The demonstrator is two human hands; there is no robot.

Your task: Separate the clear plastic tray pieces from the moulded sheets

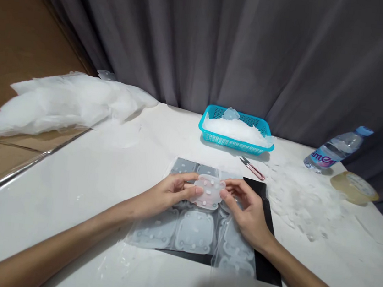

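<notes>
On the far side of your white table (79, 181), a turquoise basket (233, 143) stands heaped with white shavings (236, 130), one pale bluish lump sitting on top. Just in front of it, to your right, lie small pink-handled snips (252, 167). Farther right, a plastic water bottle (336, 149) with a blue cap lies on its side, near a roll of clear tape (354, 186) lying flat. Loose white trimmings (302, 200) litter the tabletop between the snips and the tape. On your left, a drift of thin white sheeting (61, 101) spills over brown cardboard (13, 40). A grey curtain (240, 43) hangs behind it all.
</notes>
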